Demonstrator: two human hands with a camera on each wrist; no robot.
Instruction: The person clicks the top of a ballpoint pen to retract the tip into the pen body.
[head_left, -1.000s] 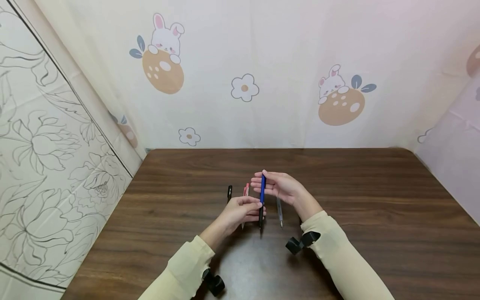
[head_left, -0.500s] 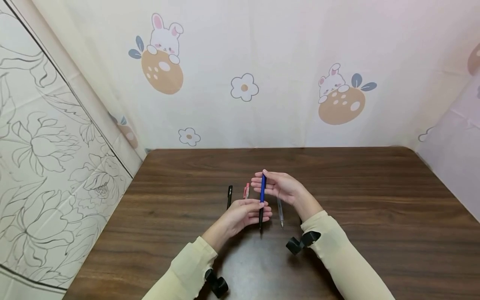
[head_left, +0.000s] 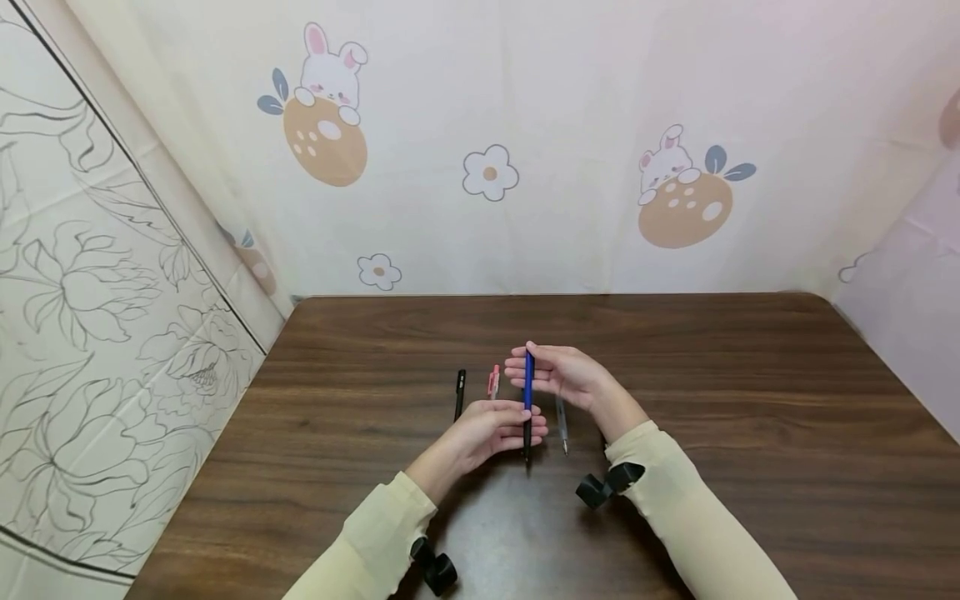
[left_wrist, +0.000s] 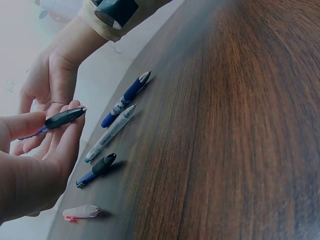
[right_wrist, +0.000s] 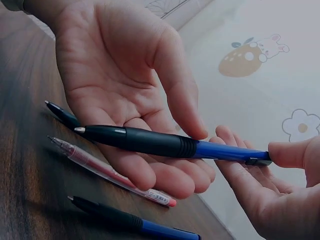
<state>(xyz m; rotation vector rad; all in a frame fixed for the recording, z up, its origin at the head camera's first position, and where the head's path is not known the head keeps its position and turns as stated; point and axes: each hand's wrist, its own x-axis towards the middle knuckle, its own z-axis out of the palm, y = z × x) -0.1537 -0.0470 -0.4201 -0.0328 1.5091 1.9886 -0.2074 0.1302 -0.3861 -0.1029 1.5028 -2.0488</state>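
Both hands hold a blue click pen with a black grip (head_left: 528, 375) above the table, its tip toward the person. My left hand (head_left: 483, 429), palm up, pinches the grip section between the thumb and the fingers beneath. At the far end my right hand (head_left: 572, 379) holds the pen, its thumb on the clicker end and its fingers behind the barrel. Whether the tip is extended by a click I cannot tell. Below lie a clear pen with red parts (right_wrist: 107, 170), another blue pen with a black grip (left_wrist: 97, 171) and a clear pen with a green end (left_wrist: 111, 132).
A blue pen with a silver tip (left_wrist: 126, 97) lies beside the clear one. Left of the hands is a black-looking pen (head_left: 460, 392). The brown wooden table (head_left: 750, 417) meets a patterned cloth (head_left: 562, 208) at its back edge. Black cameras sit at both wrists.
My left hand has shifted slightly right along the pen's grip, its fingers now reaching farther out past the barrel. The pen and my right hand stay almost where they were.
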